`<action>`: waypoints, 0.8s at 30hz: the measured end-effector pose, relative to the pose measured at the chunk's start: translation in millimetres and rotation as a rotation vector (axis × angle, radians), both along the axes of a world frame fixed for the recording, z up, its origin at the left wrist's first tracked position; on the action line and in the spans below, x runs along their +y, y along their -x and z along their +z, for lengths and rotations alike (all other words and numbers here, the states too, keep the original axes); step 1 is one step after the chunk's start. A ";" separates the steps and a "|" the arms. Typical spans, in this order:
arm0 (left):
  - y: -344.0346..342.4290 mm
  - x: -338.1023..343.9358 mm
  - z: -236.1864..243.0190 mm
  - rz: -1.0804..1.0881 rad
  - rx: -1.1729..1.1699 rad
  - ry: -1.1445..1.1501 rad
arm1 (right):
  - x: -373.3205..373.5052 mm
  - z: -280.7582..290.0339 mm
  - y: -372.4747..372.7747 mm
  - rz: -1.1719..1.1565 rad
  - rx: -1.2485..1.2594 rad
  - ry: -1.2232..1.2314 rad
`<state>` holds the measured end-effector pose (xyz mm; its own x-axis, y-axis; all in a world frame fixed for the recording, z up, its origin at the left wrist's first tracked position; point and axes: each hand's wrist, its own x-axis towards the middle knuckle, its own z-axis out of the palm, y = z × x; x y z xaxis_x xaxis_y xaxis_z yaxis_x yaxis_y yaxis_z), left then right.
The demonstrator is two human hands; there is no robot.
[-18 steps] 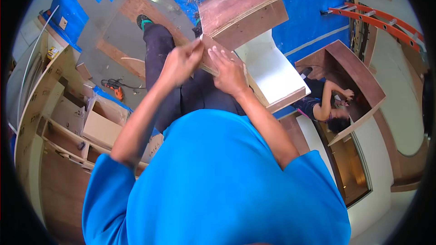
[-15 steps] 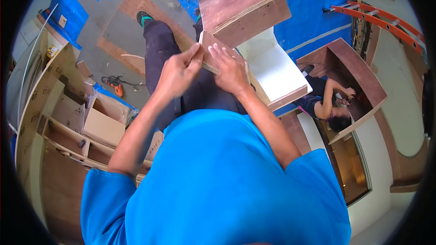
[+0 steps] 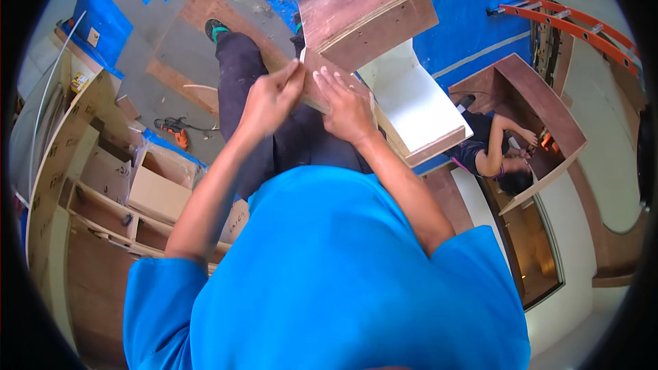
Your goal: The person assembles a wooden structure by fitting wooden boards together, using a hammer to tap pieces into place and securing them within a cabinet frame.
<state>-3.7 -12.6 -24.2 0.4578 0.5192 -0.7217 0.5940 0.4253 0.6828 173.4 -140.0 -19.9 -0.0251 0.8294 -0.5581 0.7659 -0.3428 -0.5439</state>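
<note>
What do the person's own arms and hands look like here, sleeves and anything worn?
Both forearms are bare below short, bright blue T-shirt sleeves. The left hand and right hand wear no gloves. No watch, ring or wristband is visible on either.

Plywood strip (image 3: pixel 312 89): reddish-brown veneer face, matt, pale raw edge; pinched between both hands, left (image 3: pixel 269 99), right (image 3: pixel 347 106).

Cabinet (image 3: pixel 370 7) just beyond the strip: same reddish plywood, matt, layered pale edges; its inner panel (image 3: pixel 411 103) smooth white laminate, slight sheen.

Floor sheet (image 3: pixel 466 0) behind the cabinet: blue plastic, smooth, dusted with wood shavings.

Boards (image 3: pixel 164 34) left of the cabinet: grey, matt, flat.

Ladder (image 3: pixel 569 20) far right of the cabinet: orange rails, metal fittings.

Shirt (image 3: pixel 329 281): blue cloth, matt.
</note>
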 end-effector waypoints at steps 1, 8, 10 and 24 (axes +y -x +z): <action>-6.3 2.9 -38.1 -0.002 -0.014 -0.081 | 2.7 2.5 -0.3 0.007 -0.014 -0.029; -15.7 15.0 -64.8 0.005 0.035 0.031 | -2.3 -0.9 1.0 -0.004 0.042 -0.006; -4.5 21.7 23.9 -0.102 0.092 0.230 | -0.4 0.7 -0.2 -0.018 0.025 0.015; 0.6 15.0 31.4 -0.073 0.041 0.130 | 3.2 -2.5 0.1 -0.009 0.023 0.010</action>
